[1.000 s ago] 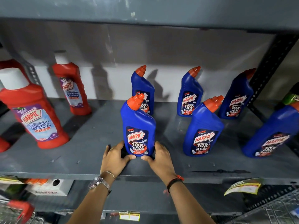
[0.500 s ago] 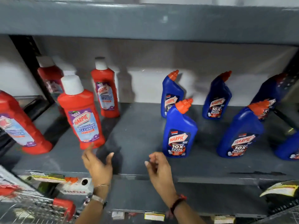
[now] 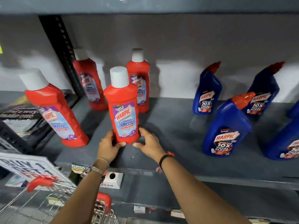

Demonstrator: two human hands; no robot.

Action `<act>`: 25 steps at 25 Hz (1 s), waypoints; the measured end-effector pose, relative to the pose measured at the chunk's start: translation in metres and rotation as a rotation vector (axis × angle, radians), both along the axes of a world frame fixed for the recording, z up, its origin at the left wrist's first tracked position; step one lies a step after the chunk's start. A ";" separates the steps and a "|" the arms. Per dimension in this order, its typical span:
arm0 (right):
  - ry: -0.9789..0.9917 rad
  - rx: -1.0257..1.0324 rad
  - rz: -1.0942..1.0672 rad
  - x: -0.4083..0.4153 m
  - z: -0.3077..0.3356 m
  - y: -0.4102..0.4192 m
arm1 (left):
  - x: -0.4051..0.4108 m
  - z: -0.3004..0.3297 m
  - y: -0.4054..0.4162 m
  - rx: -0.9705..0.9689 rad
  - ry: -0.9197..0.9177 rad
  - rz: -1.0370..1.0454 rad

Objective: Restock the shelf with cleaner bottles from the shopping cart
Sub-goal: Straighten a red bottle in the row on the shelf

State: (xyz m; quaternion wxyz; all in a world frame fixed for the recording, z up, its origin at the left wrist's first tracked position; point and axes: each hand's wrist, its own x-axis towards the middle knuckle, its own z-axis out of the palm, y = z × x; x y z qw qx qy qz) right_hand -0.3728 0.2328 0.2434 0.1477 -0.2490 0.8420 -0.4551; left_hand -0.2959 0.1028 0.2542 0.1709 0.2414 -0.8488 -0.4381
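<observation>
Red plastic fills the middle of my view: the front bottle [image 3: 123,109] stands upright near the front edge of the grey shelf [image 3: 174,126], its white cap up and label facing me. My left hand [image 3: 108,147] wraps its lower left side, thumb across the base, fingers hidden behind it. My right hand [image 3: 149,143] sits just beside the base with fingers spread; I cannot tell whether they touch the plastic. Three more red bottles [image 3: 54,113] stand around it, one half behind it. Blue bottles [image 3: 226,126] stand well apart to the right; the far right one is cut off by the frame. Motion blur smears most labels. Only the wire rim and red handle of the cart [image 3: 103,202] show at lower left, so its contents are hidden.
</observation>
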 end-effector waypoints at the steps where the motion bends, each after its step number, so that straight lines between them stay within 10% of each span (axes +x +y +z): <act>1: 0.014 -0.032 -0.030 0.005 -0.002 -0.004 | 0.002 0.003 -0.006 0.003 -0.014 -0.046; 25: 0.095 -0.043 -0.173 0.027 -0.007 -0.007 | 0.015 -0.004 -0.005 -0.165 -0.037 -0.136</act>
